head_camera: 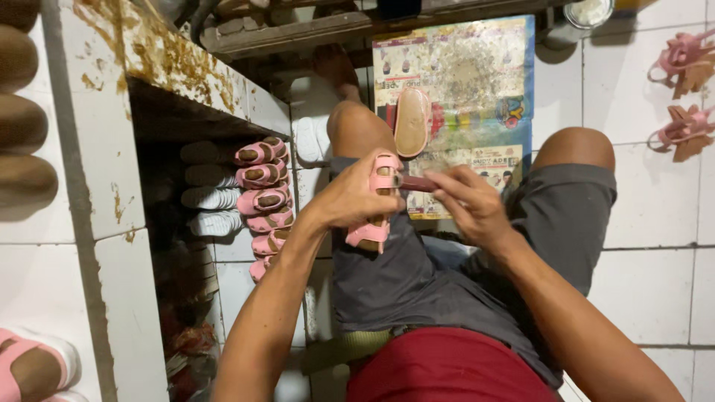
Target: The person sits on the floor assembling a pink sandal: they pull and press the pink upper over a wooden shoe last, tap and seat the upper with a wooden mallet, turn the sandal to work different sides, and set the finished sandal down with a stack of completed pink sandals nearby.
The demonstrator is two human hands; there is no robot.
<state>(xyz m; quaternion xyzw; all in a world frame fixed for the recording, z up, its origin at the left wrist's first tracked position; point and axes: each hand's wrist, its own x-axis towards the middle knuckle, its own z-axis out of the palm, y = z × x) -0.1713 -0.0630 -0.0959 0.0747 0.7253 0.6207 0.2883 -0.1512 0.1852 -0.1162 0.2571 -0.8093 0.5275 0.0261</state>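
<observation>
1. Far left, white tiled table: its top is crusted with brown glue-like staining. Brown rounded forms sit along its left edge.
2. In the recess under the table, a row of pink sandals on lasts is stacked on edge beside white soles, seemingly to keep them packed close and within reach.
3. Left hand: closed around a small pink sandal, held above the lap. The strap side is turned toward the other hand, judged to steady the piece for working. The upper looks smooth and synthetic.
4. Right hand: fingers pinched on a short dark brush-like tool, its tip touching the sandal's top.
5. A tan oval sole lies on a glue-spattered printed sheet spread over the floor; the sheet appears to shield the tiles.
6. Far right, on the white floor tiles, two pink strap uppers lie well apart from the work.
</observation>
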